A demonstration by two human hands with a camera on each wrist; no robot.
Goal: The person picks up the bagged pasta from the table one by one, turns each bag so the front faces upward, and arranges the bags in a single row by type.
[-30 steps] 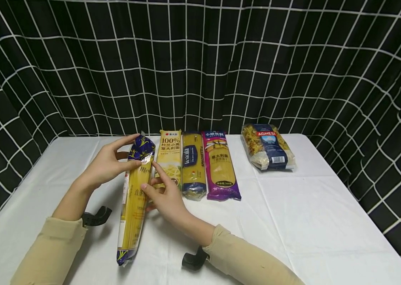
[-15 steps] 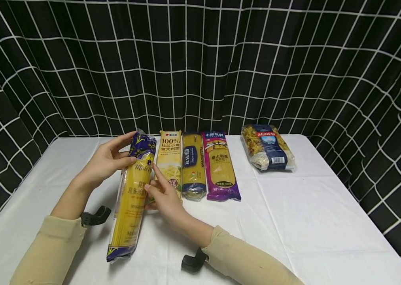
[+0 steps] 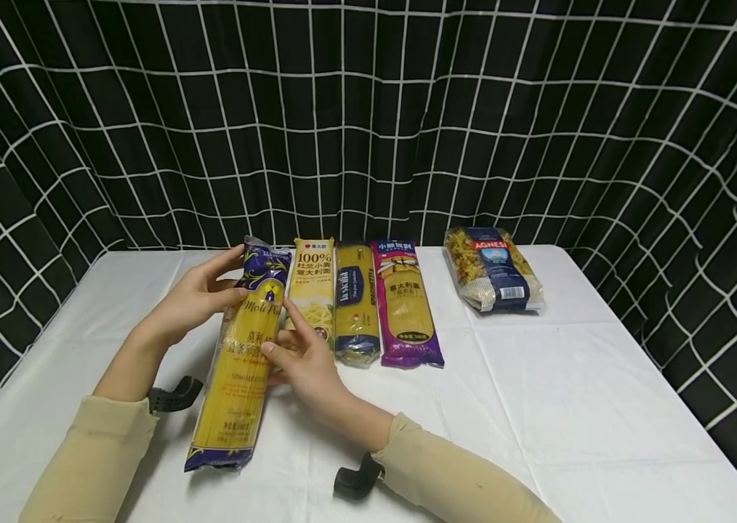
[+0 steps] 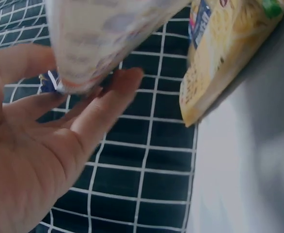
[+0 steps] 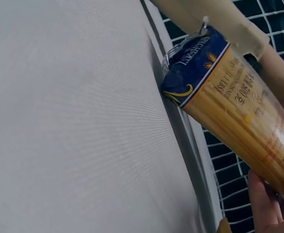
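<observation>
Both hands hold a pack of spaghetti, yellow with dark blue ends, its printed front turned up towards the head camera. My left hand grips its upper left side, thumb on the front and fingers behind. Lower down on the opposite edge, my right hand pinches it between thumb and fingers. From the left wrist, the pack's pale printed back shows above the curved fingers. The right wrist view has the pack's blue lower end tilted close over the white cloth.
Beside the held pack lie three long pasta packs in a row: a pale yellow one, a blue-labelled one and a purple-edged one. A bag of short pasta lies farther right. Black grid-patterned cloth rises behind the table.
The spaghetti pack has been turned so that its front faces up more fully, and its lower end has swung left. The hands stay at nearly the same spots; the other packs have not moved.
</observation>
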